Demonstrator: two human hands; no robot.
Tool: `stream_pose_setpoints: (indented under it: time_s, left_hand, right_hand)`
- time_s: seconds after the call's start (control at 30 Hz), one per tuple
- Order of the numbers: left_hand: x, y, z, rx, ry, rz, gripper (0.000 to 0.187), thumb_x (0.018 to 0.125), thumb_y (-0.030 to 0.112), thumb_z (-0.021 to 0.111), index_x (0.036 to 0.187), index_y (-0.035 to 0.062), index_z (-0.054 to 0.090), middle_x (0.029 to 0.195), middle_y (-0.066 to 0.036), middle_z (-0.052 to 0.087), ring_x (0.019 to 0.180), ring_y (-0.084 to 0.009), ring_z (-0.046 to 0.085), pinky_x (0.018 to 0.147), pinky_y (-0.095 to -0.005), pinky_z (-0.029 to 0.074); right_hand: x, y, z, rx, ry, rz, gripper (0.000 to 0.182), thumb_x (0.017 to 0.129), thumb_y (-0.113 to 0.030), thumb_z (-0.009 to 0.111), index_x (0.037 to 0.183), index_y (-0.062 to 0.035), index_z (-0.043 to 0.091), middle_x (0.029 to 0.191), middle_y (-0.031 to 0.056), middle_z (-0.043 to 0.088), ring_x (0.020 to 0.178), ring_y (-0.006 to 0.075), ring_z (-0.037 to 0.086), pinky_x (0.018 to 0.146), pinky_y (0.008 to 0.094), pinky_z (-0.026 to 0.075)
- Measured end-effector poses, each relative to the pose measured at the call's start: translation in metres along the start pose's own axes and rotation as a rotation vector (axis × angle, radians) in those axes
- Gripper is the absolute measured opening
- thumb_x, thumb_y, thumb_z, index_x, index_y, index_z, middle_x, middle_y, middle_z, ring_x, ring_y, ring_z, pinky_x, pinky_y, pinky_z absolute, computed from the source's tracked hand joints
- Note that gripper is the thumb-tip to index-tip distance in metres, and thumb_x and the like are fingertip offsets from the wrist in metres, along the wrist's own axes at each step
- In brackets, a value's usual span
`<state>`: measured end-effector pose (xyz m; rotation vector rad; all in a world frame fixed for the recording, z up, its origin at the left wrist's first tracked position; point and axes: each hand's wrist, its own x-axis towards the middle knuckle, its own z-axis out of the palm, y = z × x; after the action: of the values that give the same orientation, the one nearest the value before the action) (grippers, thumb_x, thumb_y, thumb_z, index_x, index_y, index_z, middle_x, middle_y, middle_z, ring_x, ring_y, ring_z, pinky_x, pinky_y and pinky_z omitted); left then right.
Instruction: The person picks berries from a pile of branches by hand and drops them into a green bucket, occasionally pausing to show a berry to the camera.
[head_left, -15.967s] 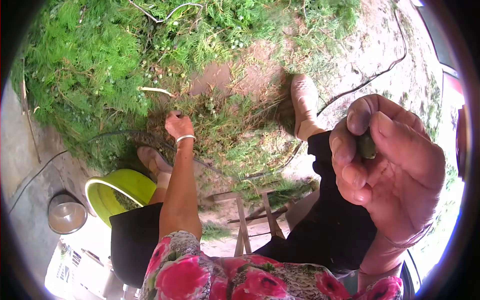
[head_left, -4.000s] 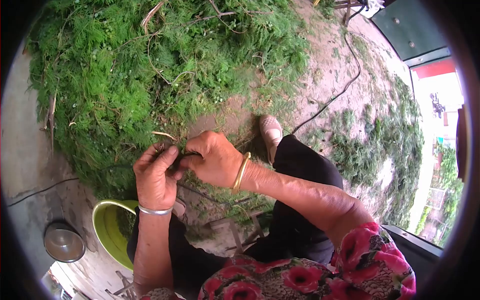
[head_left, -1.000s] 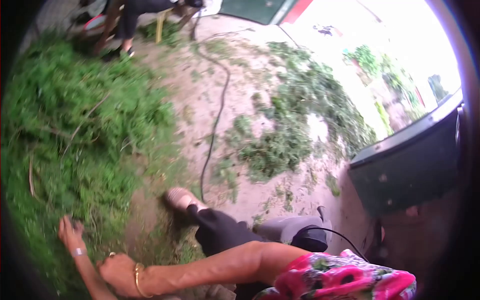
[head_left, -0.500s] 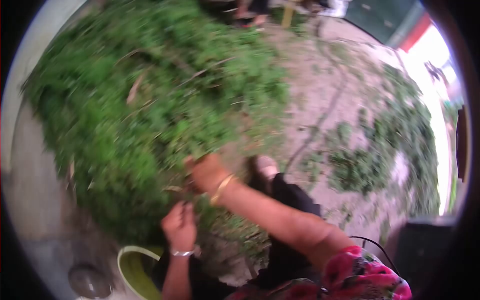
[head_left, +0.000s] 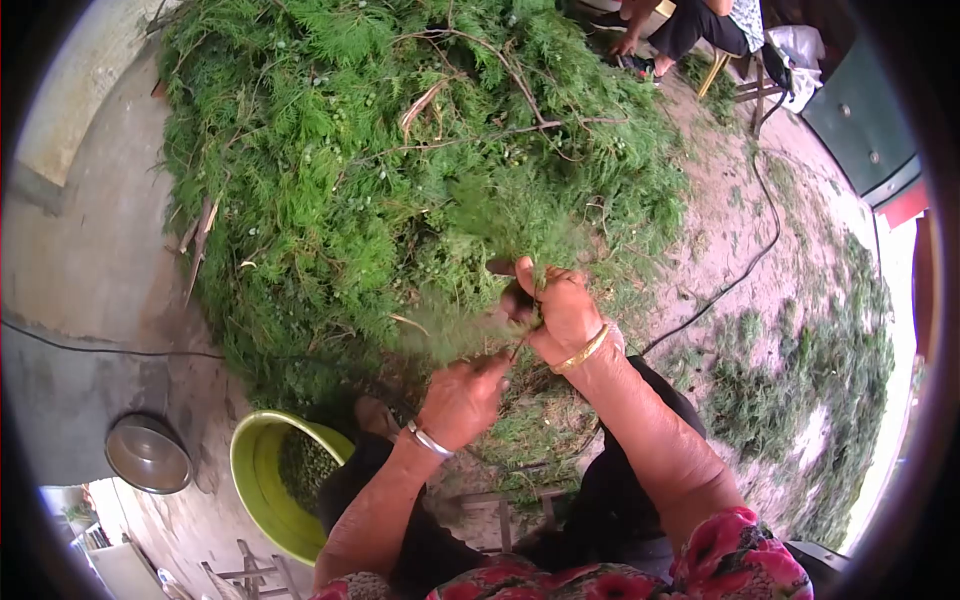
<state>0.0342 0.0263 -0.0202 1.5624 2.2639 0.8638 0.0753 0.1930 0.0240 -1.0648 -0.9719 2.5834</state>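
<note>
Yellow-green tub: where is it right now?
In the head view, the yellow-green tub is at lower left, between the round bowl and the person's left leg, below and left of the left hand.

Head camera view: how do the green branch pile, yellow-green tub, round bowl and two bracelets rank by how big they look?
1. Green branch pile
2. Yellow-green tub
3. Round bowl
4. Gold bracelet and silver bracelet: too alike to rank.

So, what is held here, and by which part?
The right hand holds a leafy green sprig, apparently by its stem; blur hides whether the left hand also holds part of it.
</note>
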Motion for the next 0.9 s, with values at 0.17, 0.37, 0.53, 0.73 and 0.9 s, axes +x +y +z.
stream_pose_setpoints:
  time_s: [0.17,0.37,0.53,0.73,0.9]
  left_hand:
    - [0.009,-0.018,-0.031,-0.134,0.371,-0.154,0.022,0.076,0.0,0.062,0.099,-0.0021,0.061,0.08,-0.014,0.064,0.066,-0.0201,0.063,0.059,-0.0293,0.049]
    - [0.006,-0.01,-0.068,-0.453,0.758,-0.229,0.016,0.078,0.0,0.066,0.093,-0.0042,0.064,0.074,-0.007,0.063,0.058,-0.0087,0.057,0.053,-0.0207,0.046]
    - [0.008,-0.002,-0.067,-0.361,0.718,-0.178,0.029,0.072,-0.003,0.071,0.1,-0.0024,0.062,0.079,-0.005,0.063,0.062,-0.0075,0.057,0.056,-0.0199,0.046]
    - [0.002,-0.021,-0.065,-0.325,0.606,-0.222,0.022,0.07,-0.005,0.07,0.088,-0.0025,0.058,0.073,-0.002,0.06,0.065,-0.0068,0.055,0.056,-0.0214,0.046]
    - [0.003,-0.01,-0.074,-0.71,0.552,-0.424,0.006,0.084,0.002,0.06,0.083,-0.0007,0.055,0.065,-0.002,0.054,0.053,-0.0079,0.049,0.045,-0.0252,0.041]
  right_hand:
    - [-0.009,-0.001,0.003,-0.012,-0.331,-0.012,0.033,0.097,-0.027,0.042,0.1,0.002,0.059,0.051,-0.0005,0.035,0.04,0.0078,0.027,0.037,0.0231,0.023]
    - [-0.008,0.01,0.005,-0.133,-0.394,0.055,0.032,0.093,-0.023,0.052,0.068,-0.004,0.053,0.047,-0.0021,0.037,0.037,0.006,0.03,0.035,0.0238,0.024]
    - [-0.009,0.032,0.015,-0.732,-0.371,-0.259,0.048,0.09,-0.024,0.059,0.05,-0.0077,0.037,0.048,-0.0037,0.032,0.043,0.0037,0.029,0.036,0.0256,0.026]
    - [-0.01,0.038,0.019,-0.785,-0.405,-0.228,0.046,0.088,-0.026,0.062,0.051,-0.0078,0.04,0.05,-0.0054,0.031,0.047,0.0034,0.031,0.037,0.0241,0.03]
    - [-0.011,0.024,0.024,-0.404,-0.404,0.085,0.034,0.09,-0.029,0.058,0.066,-0.0038,0.055,0.049,-0.0054,0.035,0.042,0.0047,0.031,0.036,0.022,0.026]
